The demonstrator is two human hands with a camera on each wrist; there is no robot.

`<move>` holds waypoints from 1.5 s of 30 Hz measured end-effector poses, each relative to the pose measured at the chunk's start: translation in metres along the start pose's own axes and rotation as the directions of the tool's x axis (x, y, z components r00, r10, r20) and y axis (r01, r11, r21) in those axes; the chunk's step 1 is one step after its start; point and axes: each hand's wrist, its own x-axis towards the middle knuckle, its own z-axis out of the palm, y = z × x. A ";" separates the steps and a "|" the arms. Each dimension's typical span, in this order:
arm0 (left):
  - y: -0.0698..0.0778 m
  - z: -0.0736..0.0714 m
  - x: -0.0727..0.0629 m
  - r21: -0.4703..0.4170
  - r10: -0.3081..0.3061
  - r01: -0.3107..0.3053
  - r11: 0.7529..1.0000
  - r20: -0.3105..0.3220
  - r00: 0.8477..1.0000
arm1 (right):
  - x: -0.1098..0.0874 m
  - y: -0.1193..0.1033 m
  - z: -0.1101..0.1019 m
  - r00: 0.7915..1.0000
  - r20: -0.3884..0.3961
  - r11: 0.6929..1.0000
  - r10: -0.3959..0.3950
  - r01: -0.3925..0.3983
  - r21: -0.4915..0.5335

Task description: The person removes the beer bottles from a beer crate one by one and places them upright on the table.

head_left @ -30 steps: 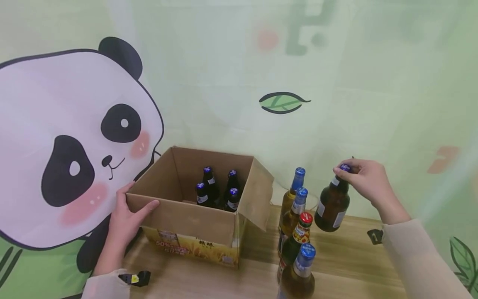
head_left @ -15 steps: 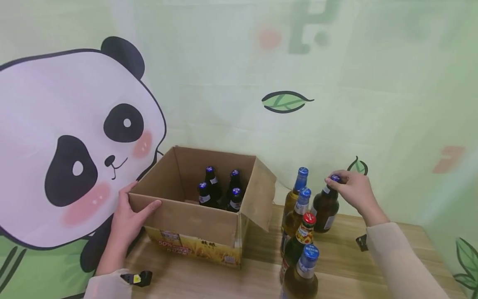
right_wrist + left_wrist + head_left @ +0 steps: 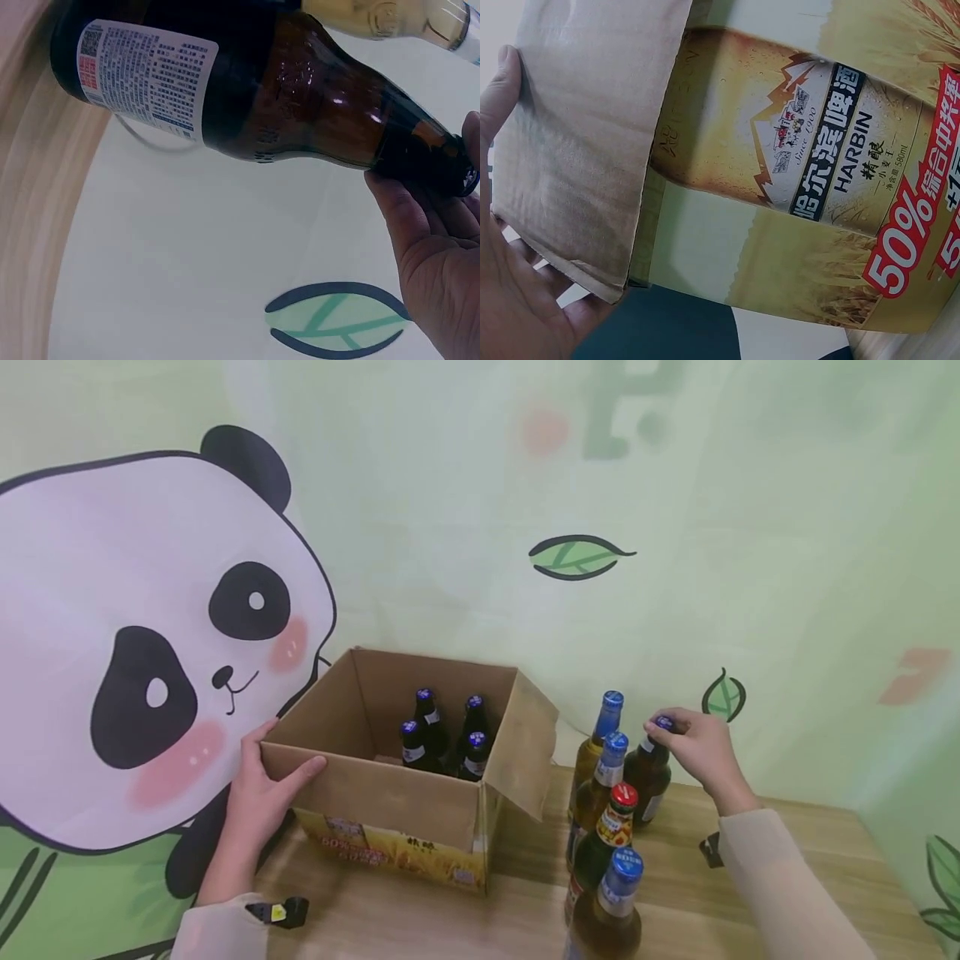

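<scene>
My left hand [image 3: 258,797] grips the near left corner of an open cardboard beer box [image 3: 390,793], thumb over the front flap and fingers round the side. In the left wrist view a printed bottle picture covers the box wall [image 3: 780,135]. My right hand [image 3: 699,750] pinches a dark brown beer bottle [image 3: 651,783] at its blue-capped top. That bottle stands upright behind a row of bottles, which partly hides it; its white back label [image 3: 150,79] shows in the right wrist view. Several blue-capped dark bottles [image 3: 427,739] stand inside the box, toward its right side.
Right of the box runs a row of bottles: two with blue caps [image 3: 600,772] at the back, a red-capped one [image 3: 617,831], then a blue-capped one [image 3: 618,902] nearest me. The box's side flap [image 3: 525,743] sticks out toward them. A printed backdrop [image 3: 450,527] rises behind the wooden table [image 3: 795,868].
My right hand has brought the brown bottle left and slightly down, close beside the row. The left hand keeps its grip on the box corner.
</scene>
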 end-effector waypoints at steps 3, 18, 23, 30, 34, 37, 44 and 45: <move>0.002 0.001 0.003 -0.004 0.006 -0.006 1.000 0.004 1.000 | 0.002 0.004 0.004 1.000 -0.003 1.000 0.016 -0.016 0.009; 0.001 0.001 0.000 -0.008 -0.010 0.010 1.000 0.002 1.000 | -0.002 0.020 0.020 1.000 0.017 0.995 0.021 -0.023 0.099; 0.001 0.000 -0.001 -0.005 -0.014 0.014 1.000 -0.005 1.000 | -0.004 0.022 0.025 0.998 0.033 0.983 0.052 -0.057 0.172; 0.001 0.001 0.000 -0.014 -0.001 0.001 1.000 0.002 1.000 | -0.008 0.023 0.018 0.999 0.036 0.991 0.014 -0.019 0.134; 0.002 0.000 0.001 -0.008 -0.006 0.006 1.000 0.001 1.000 | -0.015 0.023 0.013 0.999 0.048 0.990 0.009 -0.015 0.137; 0.001 -0.001 0.001 0.005 -0.017 0.017 1.000 -0.010 1.000 | -0.018 0.022 0.014 0.998 0.058 0.985 0.019 -0.028 0.170; -0.002 0.002 0.001 0.007 -0.006 0.006 1.000 -0.019 1.000 | -0.029 0.032 0.030 0.998 -0.032 0.966 0.046 -0.037 0.254; -0.001 0.003 0.001 0.007 -0.002 0.002 1.000 -0.020 1.000 | -0.031 0.034 0.033 0.997 -0.059 0.963 0.049 -0.032 0.267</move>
